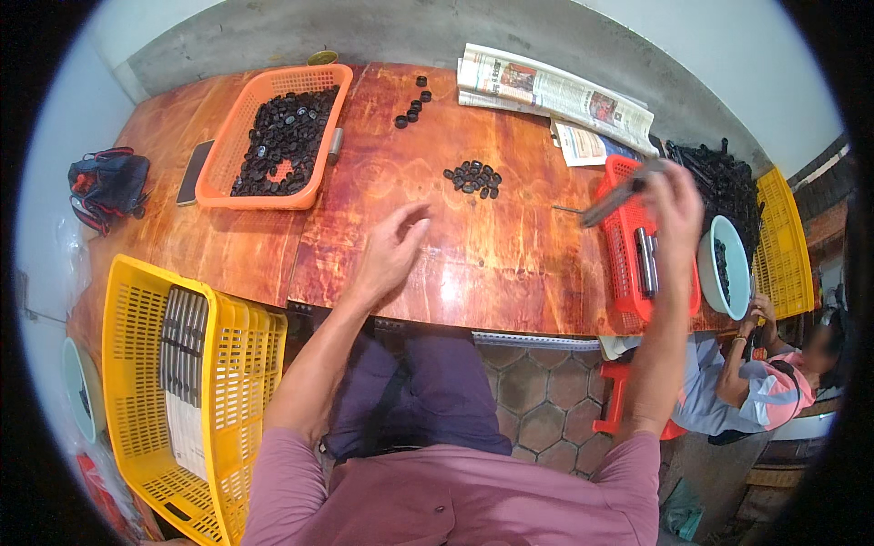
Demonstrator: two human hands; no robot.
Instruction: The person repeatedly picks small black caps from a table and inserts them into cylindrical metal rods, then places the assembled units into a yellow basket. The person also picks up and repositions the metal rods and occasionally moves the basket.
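Observation:
My right hand (675,205) is closed around a dark grey tube (614,202), blurred, raised over the red basket (628,296). A thin dark rod (566,209) shows just left of the tube's end; whether it belongs to the tube, I cannot tell. More grey and dark tubes (647,264) lie in that basket. My left hand (396,246) hovers above the wooden table (510,264), fingers loosely curled and thumb apart, with nothing in it. Ahead of it sits a small cluster of black caps (473,178).
An orange basket (208,182) of black caps stands at the left. Several loose caps (414,109) and newspapers (555,86) lie farther back. A yellow crate (246,364) holds grey tubes. At the right are a pale green bowl (742,273), black parts (710,164) and a seated person (756,382).

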